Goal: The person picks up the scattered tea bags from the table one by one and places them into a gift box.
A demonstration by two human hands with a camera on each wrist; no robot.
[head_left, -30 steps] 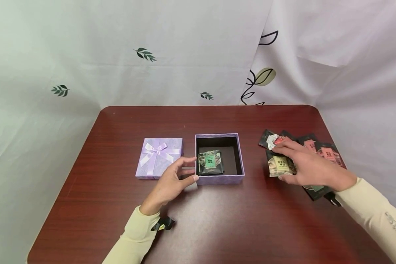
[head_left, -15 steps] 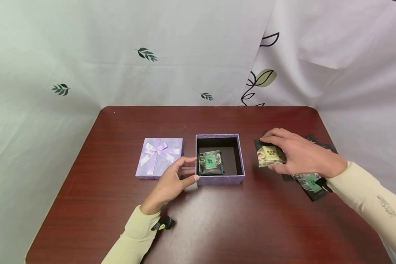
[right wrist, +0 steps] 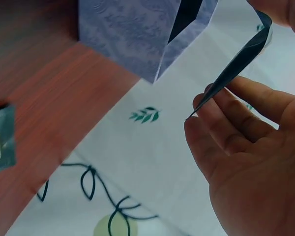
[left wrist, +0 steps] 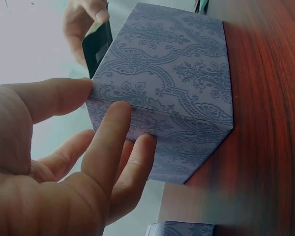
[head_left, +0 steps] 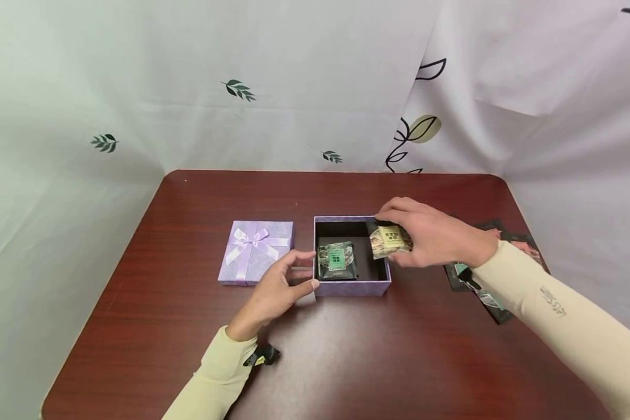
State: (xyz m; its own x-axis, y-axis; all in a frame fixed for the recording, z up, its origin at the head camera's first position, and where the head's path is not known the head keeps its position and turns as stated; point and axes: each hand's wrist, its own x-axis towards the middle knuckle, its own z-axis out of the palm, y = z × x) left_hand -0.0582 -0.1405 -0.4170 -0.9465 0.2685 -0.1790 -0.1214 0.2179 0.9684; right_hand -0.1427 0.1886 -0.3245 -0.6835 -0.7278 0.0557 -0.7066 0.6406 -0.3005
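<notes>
My right hand (head_left: 431,236) pinches a black sachet with a yellow label (head_left: 389,239) over the right part of an open lavender box (head_left: 353,288). From the right wrist view, the sachet (right wrist: 233,64) is edge-on between thumb and fingers. Inside the box, on the left, lies a black sachet with a green label (head_left: 336,260). My left hand (head_left: 275,286) touches the box's left side, thumb at the front left corner. In the left wrist view its relaxed fingers (left wrist: 105,147) rest against the patterned box wall (left wrist: 172,69).
The lavender lid (head_left: 252,254) with a ribbon bow lies left of the box. Several more black sachets (head_left: 522,245), with red and green labels, lie at the right, partly hidden under the right arm. A pale curtain (head_left: 294,87) hangs behind the brown table (head_left: 336,361).
My right hand has lifted the yellow-labelled sachet from the pile and carried it left, over the box. The left hand has stayed at the box's side.
</notes>
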